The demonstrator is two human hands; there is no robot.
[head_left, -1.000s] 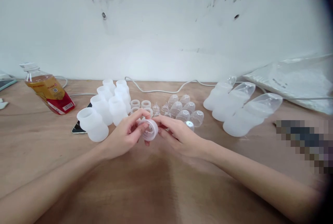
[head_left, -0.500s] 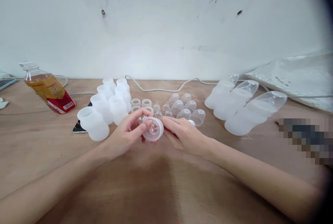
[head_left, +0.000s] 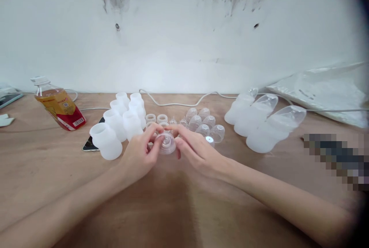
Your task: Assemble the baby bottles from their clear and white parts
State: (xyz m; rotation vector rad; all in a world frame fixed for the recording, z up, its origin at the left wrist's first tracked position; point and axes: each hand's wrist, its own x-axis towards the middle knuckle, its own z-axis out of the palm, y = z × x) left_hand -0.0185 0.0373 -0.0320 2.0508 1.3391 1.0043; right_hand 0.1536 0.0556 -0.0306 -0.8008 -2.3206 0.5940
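A translucent screw ring with a clear bottle nipple in it (head_left: 167,144) is held up over the middle of the table. My left hand (head_left: 142,148) pinches it from the left, thumb on the near face. My right hand (head_left: 198,150) closes on its right side, with the index finger along the upper rim. Just behind are loose screw rings (head_left: 162,119) and clear nipples (head_left: 183,122), partly hidden by my fingers. Clear domed caps (head_left: 195,123) stand in rows beyond my right hand. To the left are white, open-topped baby bottles (head_left: 106,140).
Three capped bottles (head_left: 261,136) stand at the right. A drink bottle (head_left: 62,107) is at the left, and a phone (head_left: 90,142) lies partly under the white bottles. A cable (head_left: 187,104) runs along the wall; a plastic bag (head_left: 325,90) lies at the back right.
The view has tilted upward, showing more wall. The ring and nipple have turned in my fingers, and my right hand has shifted left, its index finger now across the rim.
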